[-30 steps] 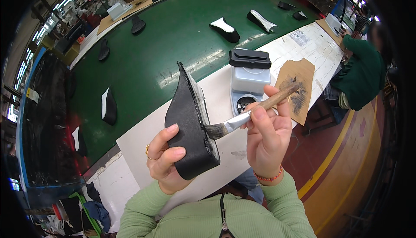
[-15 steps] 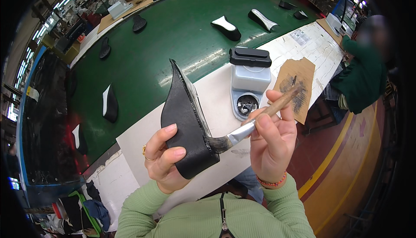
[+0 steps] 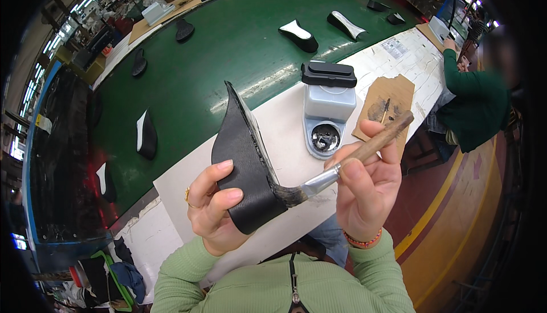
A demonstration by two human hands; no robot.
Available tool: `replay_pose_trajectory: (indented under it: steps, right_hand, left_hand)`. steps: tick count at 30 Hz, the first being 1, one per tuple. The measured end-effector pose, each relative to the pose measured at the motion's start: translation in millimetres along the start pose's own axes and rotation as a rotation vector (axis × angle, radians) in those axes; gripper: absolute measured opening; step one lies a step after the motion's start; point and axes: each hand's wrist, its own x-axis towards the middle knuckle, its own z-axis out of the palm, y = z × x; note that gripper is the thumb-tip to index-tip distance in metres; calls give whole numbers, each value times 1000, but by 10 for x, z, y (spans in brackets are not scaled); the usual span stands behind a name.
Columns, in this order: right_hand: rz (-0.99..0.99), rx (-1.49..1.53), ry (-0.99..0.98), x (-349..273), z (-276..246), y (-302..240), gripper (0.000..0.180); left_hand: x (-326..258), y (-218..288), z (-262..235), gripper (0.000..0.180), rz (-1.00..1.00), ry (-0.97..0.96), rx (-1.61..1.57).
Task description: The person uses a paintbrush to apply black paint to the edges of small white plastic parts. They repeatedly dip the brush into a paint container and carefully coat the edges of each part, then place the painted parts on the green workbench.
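Observation:
My left hand (image 3: 211, 207) is closed around a black wedge shoe sole (image 3: 242, 168), thumb and fingers on its thick end. The sole stands up with its thin pointed tip at the top. In my right hand (image 3: 367, 196) is a brush (image 3: 322, 182) with a wooden handle and a silver ferrule. Its dark bristles touch the sole's edge near the lower right corner. Behind the brush, a translucent plastic glue pot (image 3: 330, 105) has a round well (image 3: 326, 137) of dark liquid in its base.
A black block-shaped object (image 3: 329, 74) rests on the pot. Stained brown cardboard (image 3: 393, 93) lies to its right, and white sheeting (image 3: 188, 199) covers the near ledge. Several soles, including a white-topped one (image 3: 299, 35), are spread over the green conveyor belt (image 3: 228, 45). A co-worker in green (image 3: 476, 105) sits right.
My right hand has shifted right and slightly down, drawing the brush along toward the sole's lower right corner. My left hand and the sole have barely moved. The co-worker's arm has changed position.

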Motion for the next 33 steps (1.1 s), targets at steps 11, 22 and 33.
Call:
replay_pose_trajectory:
  steps: [11, 22, 33]
  right_hand:
    - [-115, 29, -65, 33, 0, -21, 52]
    - [-236, 6, -167, 68, 7, -35, 53]
    - [-347, -60, -248, 105, -7, -36, 55]
  left_hand:
    - [37, 49, -63, 79, -96, -44, -13]
    - [104, 99, -67, 69, -186, 10, -128]
    - [89, 156, -100, 69, -387, -49, -245]
